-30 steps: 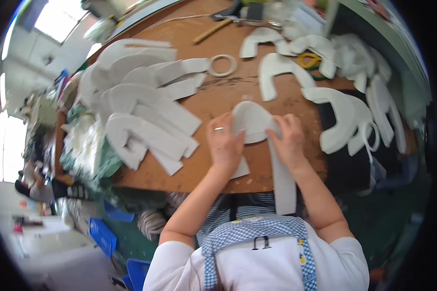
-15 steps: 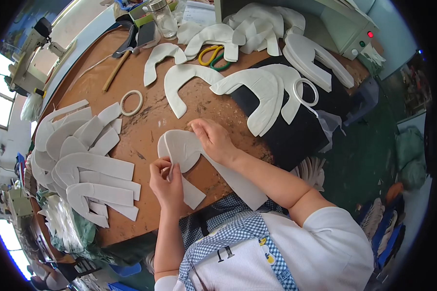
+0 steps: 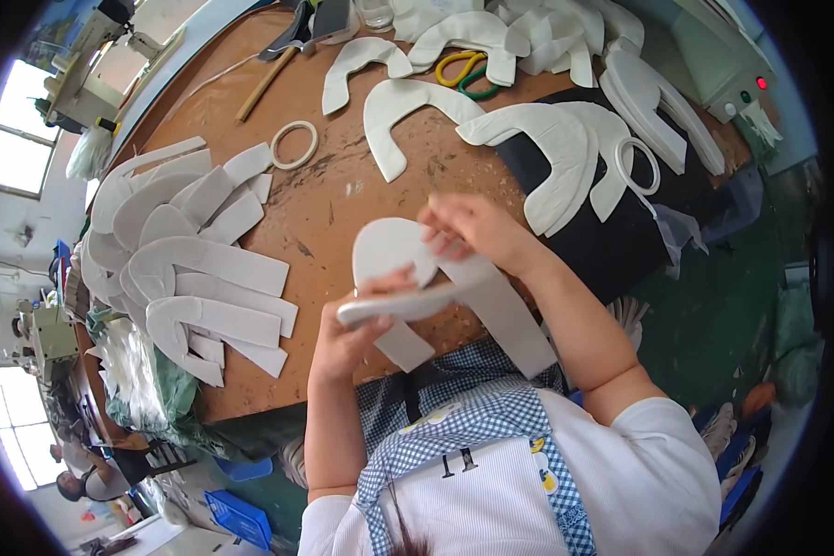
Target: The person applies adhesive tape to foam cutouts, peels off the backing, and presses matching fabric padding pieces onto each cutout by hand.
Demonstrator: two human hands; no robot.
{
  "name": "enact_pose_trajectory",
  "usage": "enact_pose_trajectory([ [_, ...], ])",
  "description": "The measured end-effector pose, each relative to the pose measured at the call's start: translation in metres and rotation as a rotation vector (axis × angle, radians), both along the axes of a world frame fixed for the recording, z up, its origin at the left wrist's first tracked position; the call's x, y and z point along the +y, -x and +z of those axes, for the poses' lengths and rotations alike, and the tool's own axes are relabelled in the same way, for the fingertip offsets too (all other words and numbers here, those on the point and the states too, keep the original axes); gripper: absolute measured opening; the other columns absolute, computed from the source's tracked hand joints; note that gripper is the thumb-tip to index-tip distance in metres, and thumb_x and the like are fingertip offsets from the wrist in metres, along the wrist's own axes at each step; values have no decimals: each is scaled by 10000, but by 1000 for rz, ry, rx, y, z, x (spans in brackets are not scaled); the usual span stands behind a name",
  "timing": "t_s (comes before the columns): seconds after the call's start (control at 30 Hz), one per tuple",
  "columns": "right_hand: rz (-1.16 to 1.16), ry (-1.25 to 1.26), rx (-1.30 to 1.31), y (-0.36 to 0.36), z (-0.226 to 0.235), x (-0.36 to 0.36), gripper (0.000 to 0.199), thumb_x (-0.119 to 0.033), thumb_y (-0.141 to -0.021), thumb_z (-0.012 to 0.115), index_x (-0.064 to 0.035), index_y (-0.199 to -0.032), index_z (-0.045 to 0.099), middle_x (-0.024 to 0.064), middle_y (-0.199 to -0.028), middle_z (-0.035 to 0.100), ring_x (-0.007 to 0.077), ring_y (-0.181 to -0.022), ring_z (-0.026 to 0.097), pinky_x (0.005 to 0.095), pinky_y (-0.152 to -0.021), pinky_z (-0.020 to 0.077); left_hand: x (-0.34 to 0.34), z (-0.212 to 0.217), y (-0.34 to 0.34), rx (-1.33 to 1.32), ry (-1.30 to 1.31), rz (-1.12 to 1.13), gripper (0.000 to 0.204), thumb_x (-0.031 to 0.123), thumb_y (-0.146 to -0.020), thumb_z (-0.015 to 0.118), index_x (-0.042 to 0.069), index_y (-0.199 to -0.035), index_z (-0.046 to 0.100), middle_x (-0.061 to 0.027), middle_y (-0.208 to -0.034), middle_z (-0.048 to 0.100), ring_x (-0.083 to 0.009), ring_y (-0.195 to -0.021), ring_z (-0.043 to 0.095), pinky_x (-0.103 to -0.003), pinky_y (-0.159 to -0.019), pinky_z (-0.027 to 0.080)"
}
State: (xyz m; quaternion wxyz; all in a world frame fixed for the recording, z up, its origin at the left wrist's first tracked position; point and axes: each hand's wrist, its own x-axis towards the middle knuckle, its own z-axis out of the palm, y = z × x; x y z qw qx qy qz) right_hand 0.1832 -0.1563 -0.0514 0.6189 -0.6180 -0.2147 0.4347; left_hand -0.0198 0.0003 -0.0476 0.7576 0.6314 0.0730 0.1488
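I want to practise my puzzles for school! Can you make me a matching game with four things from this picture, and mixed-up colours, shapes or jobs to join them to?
Things:
1. Scissor handles
2. Left hand
3. Ring
4. Stick-like handle

Clues:
A. Round and pale, lying on the brown tabletop
B. Long, straight and light brown
C. Yellow and green
D. Gripping a curved white piece

Right pairs: 1-C, 2-D, 3-A, 4-B
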Motion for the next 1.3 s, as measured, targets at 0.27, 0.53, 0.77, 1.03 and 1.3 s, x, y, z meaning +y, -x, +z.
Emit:
enact_pose_trajectory([
  [0.27,375,-3,-906,33,-6,-38,428,-65,-815,676,32,-1218,569,184,-1377,503,350,-1279,506,431,-1074,425,101,124,134,-547,78,144,245,246,-980,601,12,-952,669,-74,-759,659,-104,-547,534,-273,-503,465],
  [0.53,483,-32,-1122,28,-9,-47,405,-46,-828,651,23,-1221,580,185,-1488,421,342,-1342,461,430,-1121,394,269,154,257,-294,-78,762,456,262,-989,602,-8,-1348,524,-152,-1209,625,-234,-1043,625,-328,-871,514],
  [0.77,-250,96,-1057,-9,14,-50,196,-157,-887,648,-16,-1021,664,168,-948,698,339,-887,688,432,-801,549,294,51,185,898,-1390,1310,707,352,-913,715,-53,-1431,454,-234,-1378,554,-331,-1277,536,-415,-1081,411],
  [1.03,-365,1134,-1123,-91,33,-88,610,-530,-735,812,50,-894,706,253,-892,717,398,-878,706,463,-770,560,24,15,12,263,-1141,461,502,54,-860,715,34,-1335,551,-157,-1380,548,-316,-1335,477,-448,-1120,366],
  [1.3,-552,1016,-1114,-87,3,-92,655,-403,-727,847,64,-1082,555,280,-1147,650,425,-1038,640,460,-902,511,-26,-27,1,346,-1228,195,555,109,-877,703,50,-1388,498,-199,-1559,339,-409,-1456,314,-502,-1156,324],
])
